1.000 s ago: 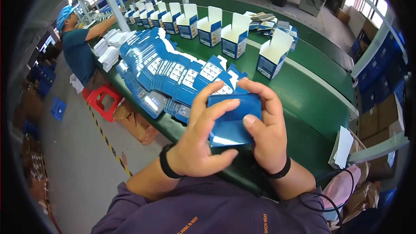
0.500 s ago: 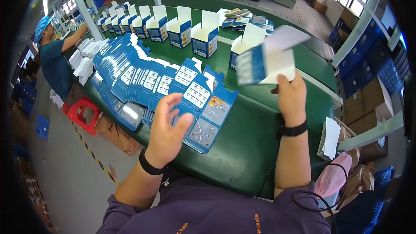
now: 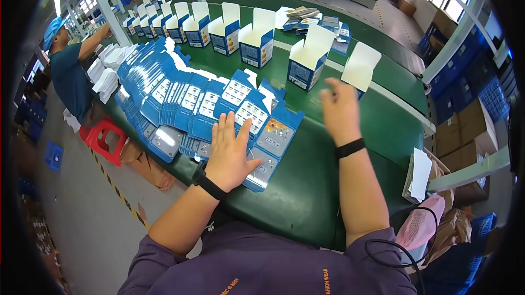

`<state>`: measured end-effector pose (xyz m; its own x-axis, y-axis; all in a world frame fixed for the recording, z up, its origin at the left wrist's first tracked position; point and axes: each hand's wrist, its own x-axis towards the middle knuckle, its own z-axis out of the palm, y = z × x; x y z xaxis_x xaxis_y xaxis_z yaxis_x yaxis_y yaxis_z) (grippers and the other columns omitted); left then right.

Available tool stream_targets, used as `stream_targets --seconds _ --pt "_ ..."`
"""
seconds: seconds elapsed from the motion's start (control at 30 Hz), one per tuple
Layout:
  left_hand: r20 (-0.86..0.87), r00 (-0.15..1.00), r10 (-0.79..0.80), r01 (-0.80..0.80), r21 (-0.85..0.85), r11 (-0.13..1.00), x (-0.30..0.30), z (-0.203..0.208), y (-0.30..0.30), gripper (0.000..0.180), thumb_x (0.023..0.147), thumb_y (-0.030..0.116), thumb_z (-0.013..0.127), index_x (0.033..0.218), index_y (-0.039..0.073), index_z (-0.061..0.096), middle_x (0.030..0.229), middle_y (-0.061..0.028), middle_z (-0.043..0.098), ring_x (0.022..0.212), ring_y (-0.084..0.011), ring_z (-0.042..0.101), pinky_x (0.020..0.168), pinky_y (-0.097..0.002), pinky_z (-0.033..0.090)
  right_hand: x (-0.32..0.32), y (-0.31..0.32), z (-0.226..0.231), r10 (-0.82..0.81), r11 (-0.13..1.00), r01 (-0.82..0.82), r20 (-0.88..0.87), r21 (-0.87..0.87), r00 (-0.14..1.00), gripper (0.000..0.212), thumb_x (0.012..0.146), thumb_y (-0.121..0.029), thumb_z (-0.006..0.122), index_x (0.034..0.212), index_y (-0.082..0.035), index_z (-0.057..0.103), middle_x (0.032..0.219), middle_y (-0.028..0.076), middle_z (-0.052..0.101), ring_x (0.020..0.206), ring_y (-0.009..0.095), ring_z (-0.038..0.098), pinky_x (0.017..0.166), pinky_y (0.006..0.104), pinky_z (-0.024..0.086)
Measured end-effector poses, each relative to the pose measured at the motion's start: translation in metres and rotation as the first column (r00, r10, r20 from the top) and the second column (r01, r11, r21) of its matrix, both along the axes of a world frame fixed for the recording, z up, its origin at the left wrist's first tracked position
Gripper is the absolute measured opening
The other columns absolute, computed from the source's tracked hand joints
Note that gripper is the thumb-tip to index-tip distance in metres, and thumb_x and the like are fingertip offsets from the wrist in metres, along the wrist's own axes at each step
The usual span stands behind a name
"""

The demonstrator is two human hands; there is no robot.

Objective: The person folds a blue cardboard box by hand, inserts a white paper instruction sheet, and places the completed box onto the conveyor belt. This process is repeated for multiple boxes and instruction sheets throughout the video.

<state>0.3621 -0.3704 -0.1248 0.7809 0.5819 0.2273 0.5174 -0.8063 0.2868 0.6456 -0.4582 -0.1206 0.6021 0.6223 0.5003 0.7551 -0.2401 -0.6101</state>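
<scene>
My left hand (image 3: pixel 229 155) lies with spread fingers on the near end of a fanned row of flat, unfolded blue cartons (image 3: pixel 199 101). Under and beside its fingers is the top carton blank (image 3: pixel 274 137), printed in blue and grey. My right hand (image 3: pixel 342 110) is empty, thumb and forefinger apart, over the green belt just in front of the standing boxes. Beyond it, an erected carton (image 3: pixel 361 68) with a white inside and raised lid stands partly hidden by the hand. To its left is another open blue and white carton (image 3: pixel 309 62).
A line of open-lidded cartons (image 3: pixel 224 35) runs away to the far left along the green belt (image 3: pixel 295 185). Printed card pieces (image 3: pixel 320 24) lie behind it. White paper stacks (image 3: pixel 106 79) sit near a co-worker (image 3: pixel 71 73) at left, by a red stool (image 3: pixel 104 136).
My right hand has let go of the blue and white carton, which now stands at the right end of the row, and drawn back left. My left hand has come down onto the flat cartons.
</scene>
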Motion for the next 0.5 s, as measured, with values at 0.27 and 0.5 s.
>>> stream_targets --seconds 0.27,0.5 --pt "0.039 0.999 -0.017 0.015 0.041 0.999 0.008 -0.009 -0.003 0.100 0.072 0.029 0.092 0.153 0.001 0.039 0.155 -0.0360 0.031 0.147 -0.0548 0.026 0.122 -0.0592 0.024 -0.066 0.007 -0.031 0.235 0.955 -0.251 -0.115 -0.154 0.965 0.040 0.089 -0.021 0.074 0.120 0.001 0.061 0.129 0.026 0.057 0.123 0.039 0.055 0.107 0.0442 0.045" --pt "0.514 0.855 0.065 0.009 -0.140 0.990 0.017 0.030 -0.034 0.103 0.073 0.024 0.091 0.155 -0.001 0.035 0.150 -0.0323 0.037 0.141 -0.0489 0.037 0.116 -0.0523 0.034 -0.093 -0.010 0.022 0.182 0.887 -0.280 0.279 0.368 0.943 0.039 0.082 -0.023 0.082 0.104 -0.004 0.055 0.136 0.022 0.044 0.133 0.044 0.046 0.116 0.0534 0.033"
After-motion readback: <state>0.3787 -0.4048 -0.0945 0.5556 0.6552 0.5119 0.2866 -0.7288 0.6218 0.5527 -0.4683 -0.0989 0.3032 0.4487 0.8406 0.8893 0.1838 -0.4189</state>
